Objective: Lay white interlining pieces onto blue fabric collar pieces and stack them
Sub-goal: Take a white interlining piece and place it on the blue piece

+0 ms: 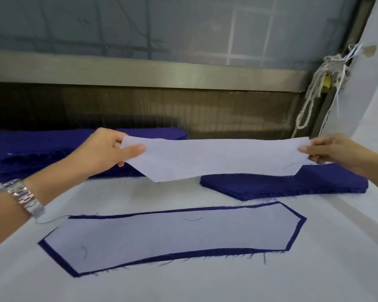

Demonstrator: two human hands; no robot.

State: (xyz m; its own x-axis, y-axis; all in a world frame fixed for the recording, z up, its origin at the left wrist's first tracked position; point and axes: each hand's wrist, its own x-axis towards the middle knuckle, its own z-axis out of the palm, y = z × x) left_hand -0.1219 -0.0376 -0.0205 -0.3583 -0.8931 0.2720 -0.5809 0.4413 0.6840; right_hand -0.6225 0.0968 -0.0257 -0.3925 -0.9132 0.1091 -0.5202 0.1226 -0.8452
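1. Because the white interlining piece (216, 158) is limp, both grips hold it taut by its short ends: the left grip (105, 152) pinches one end between thumb and fingers, the right grip (334, 152) pinches the other.
2. It hangs above the surface (205, 286), over the right-hand stack of blue collar pieces (292, 184); contact with that stack cannot be determined.
3. Nearer the person, a finished pair (168, 234) lies flat: interlining centred on a blue collar piece, blue margin visible all round.
4. A larger blue stack (42, 149) sits rear left.
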